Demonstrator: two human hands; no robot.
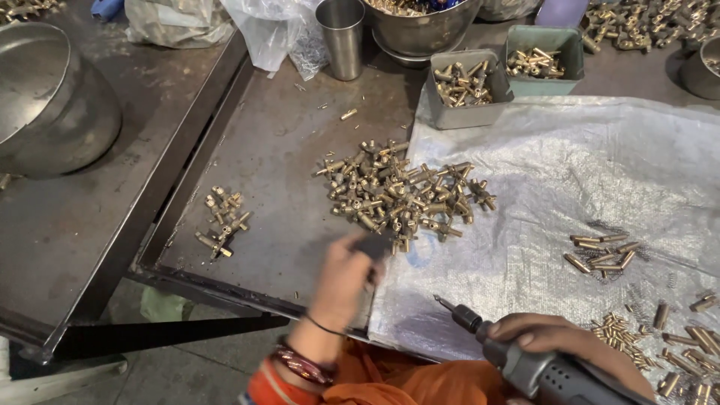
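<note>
The left hand (341,277) (blurred, grip unreadable) reaches for the brass fittings pile (401,193); the right hand (559,341) clasps the power screwdriver (525,364). Picking one fitting cleanly seems next.

The fittings in the pile (401,193) look like shiny yellow brass. They lie on a dull, scuffed metal tray (277,172) beside a crinkled, woven plastic sheet (570,172). The steel cup (342,37) has a smooth, soft sheen.
</note>
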